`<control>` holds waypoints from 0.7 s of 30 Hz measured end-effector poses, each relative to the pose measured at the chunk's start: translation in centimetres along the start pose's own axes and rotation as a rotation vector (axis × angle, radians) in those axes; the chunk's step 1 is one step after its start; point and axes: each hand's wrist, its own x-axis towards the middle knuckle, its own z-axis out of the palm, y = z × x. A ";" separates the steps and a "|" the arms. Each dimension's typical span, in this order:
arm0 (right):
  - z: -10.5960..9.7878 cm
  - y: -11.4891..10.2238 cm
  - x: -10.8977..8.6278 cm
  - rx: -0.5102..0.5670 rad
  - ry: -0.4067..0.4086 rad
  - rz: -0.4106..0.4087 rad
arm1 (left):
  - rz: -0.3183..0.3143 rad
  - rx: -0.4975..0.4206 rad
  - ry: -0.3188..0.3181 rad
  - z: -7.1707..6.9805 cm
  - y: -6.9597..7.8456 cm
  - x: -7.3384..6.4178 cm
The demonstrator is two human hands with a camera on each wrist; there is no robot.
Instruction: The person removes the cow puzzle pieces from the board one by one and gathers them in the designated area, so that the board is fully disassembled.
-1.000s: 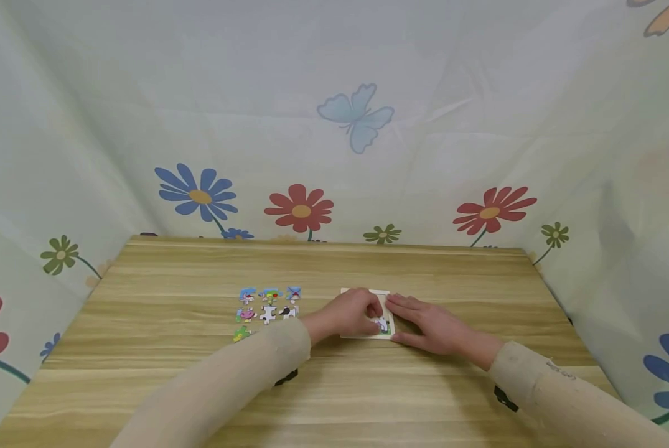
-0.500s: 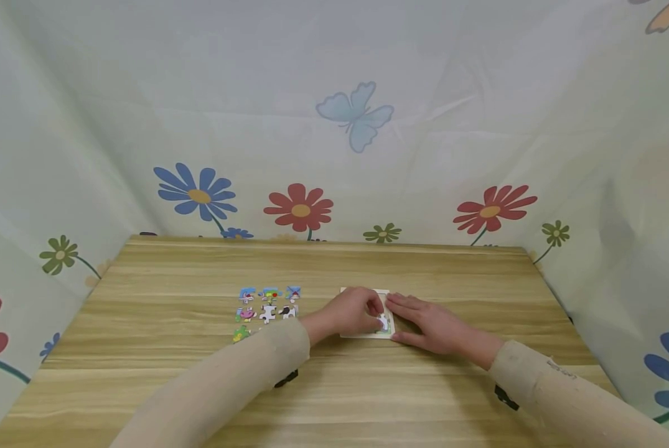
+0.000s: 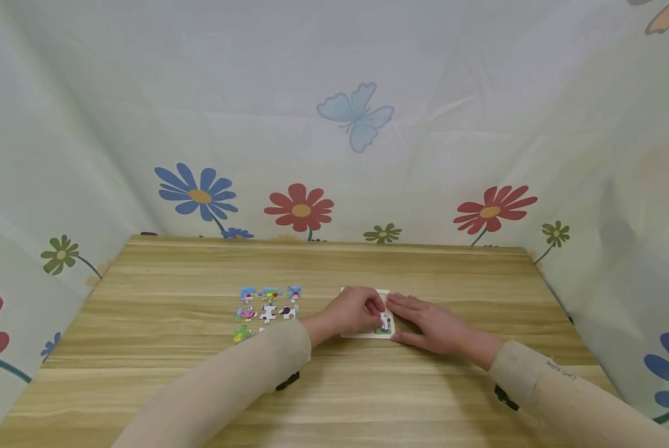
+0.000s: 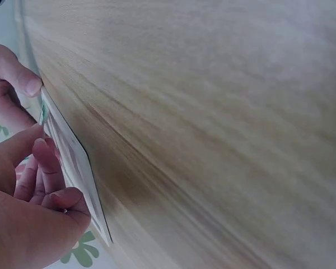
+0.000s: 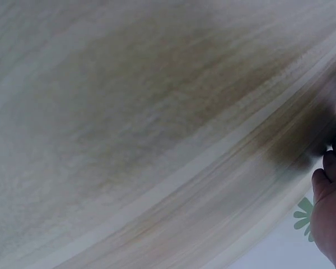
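Over a small pale puzzle tray [image 3: 362,336], my left hand [image 3: 350,312] pinches a white-and-green jigsaw piece [image 3: 384,323] between thumb and fingertips. The piece is at the tray's lower right corner; whether it lies fully flat I cannot tell. In the left wrist view the same jigsaw piece [image 4: 43,114] shows as a thin green edge at the fingertips, close above the tray [image 4: 85,165]. My right hand [image 3: 432,325] rests along the tray's right edge, fingers extended, thumb at the near corner. The left hand hides much of the tray's inside.
Left of the tray, several loose jigsaw pieces [image 3: 268,313] lie in rough rows on the wooden table [image 3: 334,398]. My left sleeve [image 3: 239,373] partly covers the nearest row. A flowered cloth [image 3: 412,180] hangs behind the table and at both sides.
The left fingers have shifted the jigsaw piece slightly in the tray's corner, and its green lower edge shows again. My right hand has stayed in place.
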 end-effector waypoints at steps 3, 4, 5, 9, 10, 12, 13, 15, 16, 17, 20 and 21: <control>0.0 0.0 0.0 -0.004 0.000 -0.001 | 0.000 -0.007 0.006 0.0 0.0 0.0; 0.0 0.0 0.0 -0.008 0.001 -0.003 | 0.001 -0.008 0.008 0.0 0.0 0.0; 0.0 0.0 0.0 -0.011 0.004 -0.008 | 0.001 -0.010 0.010 0.0 0.0 0.0; 0.0 0.0 0.1 -0.019 0.018 -0.020 | -0.012 -0.015 0.013 -0.4 0.2 -0.1; 0.0 -0.1 0.1 -0.021 0.021 -0.023 | -0.019 -0.014 0.014 -0.6 0.2 -0.1; 0.0 -0.1 0.1 -0.022 0.023 -0.025 | -0.041 -0.019 0.008 -1.1 0.4 -0.3; 0.0 -0.1 0.1 -0.022 0.021 -0.024 | -0.049 -0.022 0.003 -1.4 0.4 -0.5; -0.1 -0.2 0.1 -0.021 0.013 -0.016 | -0.053 -0.023 -0.004 -2.0 0.3 -0.7; -0.1 -0.2 0.1 -0.024 0.008 -0.012 | -0.054 -0.023 -0.009 -2.3 0.2 -0.9; -0.1 -0.2 0.0 -0.023 0.004 -0.008 | -0.054 -0.024 -0.014 -2.7 0.1 -1.1; -0.2 -0.3 0.0 -0.016 -0.010 0.007 | -0.051 -0.011 -0.019 -3.6 -0.5 -1.6; -0.2 -0.3 0.0 -0.014 -0.013 0.009 | -0.054 -0.006 -0.020 -3.9 -0.7 -1.8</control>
